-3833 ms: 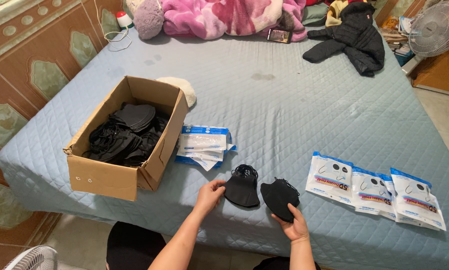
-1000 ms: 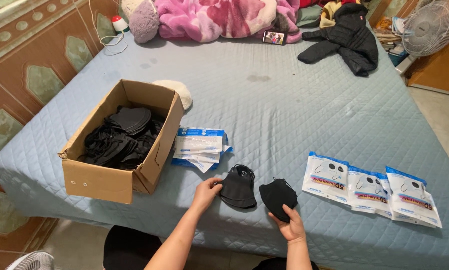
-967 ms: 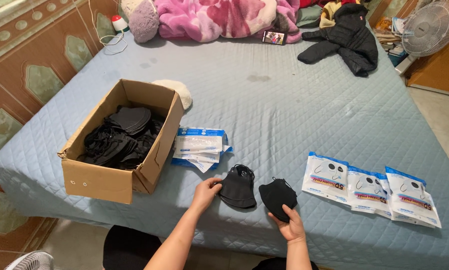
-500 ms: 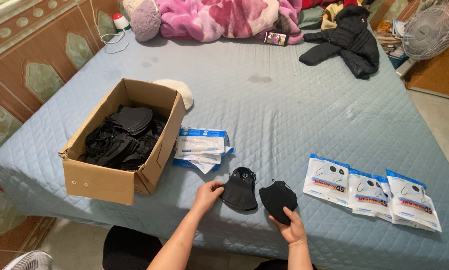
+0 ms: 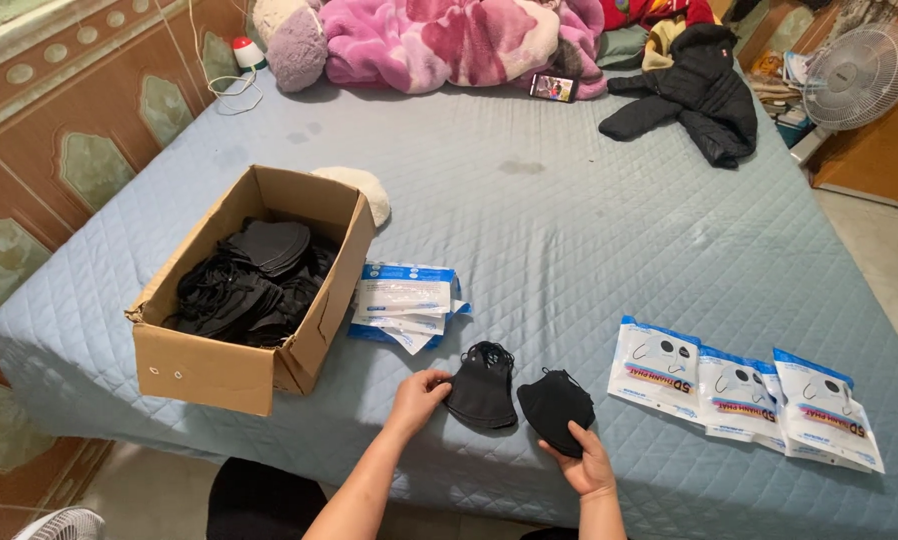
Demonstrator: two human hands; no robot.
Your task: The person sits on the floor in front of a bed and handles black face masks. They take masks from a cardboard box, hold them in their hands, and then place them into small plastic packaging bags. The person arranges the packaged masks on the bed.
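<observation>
My left hand pinches the left edge of 1 black mask between thumb and fingers, while my right hand grips the lower edge of a 2nd mask, fingers curled closed on the fabric; both masks lie flat on the bed, side by side and just apart, near its front edge. Handling these well, I judge, means holding them by the rim rather than the face, keeping each folded along its centre crease so it stays flat, and minding the thin ear loops bunched at the top, which could snag. The masks are soft, matt black fabric, folded into rounded, pointed-oval shapes. To my left stands an open cardboard box, plain brown, stiff-walled, heaped with more black masks in a loose tangle. Just beside the box lies a stack of empty pouches, thin, glossy, white and blue plastic, fanned unevenly. To my right, 3 filled packets overlap in a row, shiny, with blue tops and dark mask shapes showing through. The bed cover is quilted, pale blue, stitched in diamonds. At the far end lie a fluffy pink blanket and a black puffer jacket.
</observation>
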